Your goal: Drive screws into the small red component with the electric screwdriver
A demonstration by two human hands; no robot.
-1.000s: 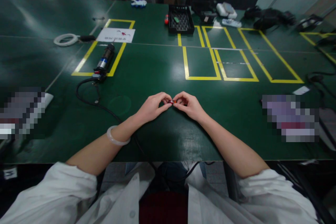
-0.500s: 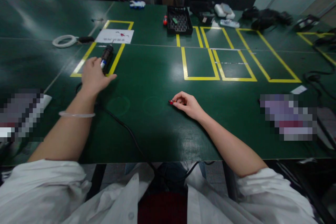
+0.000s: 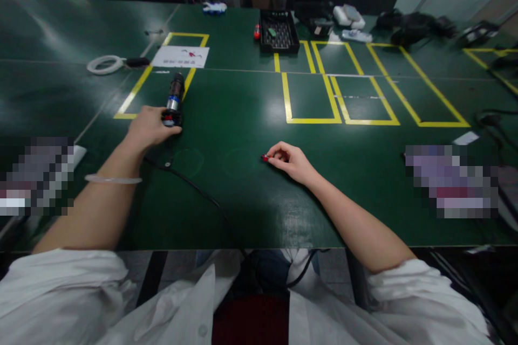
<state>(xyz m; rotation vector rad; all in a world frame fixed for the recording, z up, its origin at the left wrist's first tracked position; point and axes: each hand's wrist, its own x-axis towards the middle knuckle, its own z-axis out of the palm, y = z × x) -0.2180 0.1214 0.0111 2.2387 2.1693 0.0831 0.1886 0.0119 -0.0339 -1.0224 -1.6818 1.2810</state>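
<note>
The right hand (image 3: pixel 292 162) rests on the green tabletop (image 3: pixel 243 194), its grip pinched narrow on a small red part (image 3: pixel 265 158). Farther out, the left hand (image 3: pixel 149 126) reaches with arm extended, grip closed around the near end of the cylindrical tool (image 3: pixel 174 99); 0.5 s ago the tool lay farther off inside the yellow tape box (image 3: pixel 137 86).

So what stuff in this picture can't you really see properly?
- Small red part under the right hand, head view: too small to tell, fingers cover most of it.
- Near end of the cylindrical tool: hidden by the left hand.
- Black cable: drops out of sight past the table edge.
- Black tray contents: too far and dim.
- Both table sides: blurred patches.
</note>
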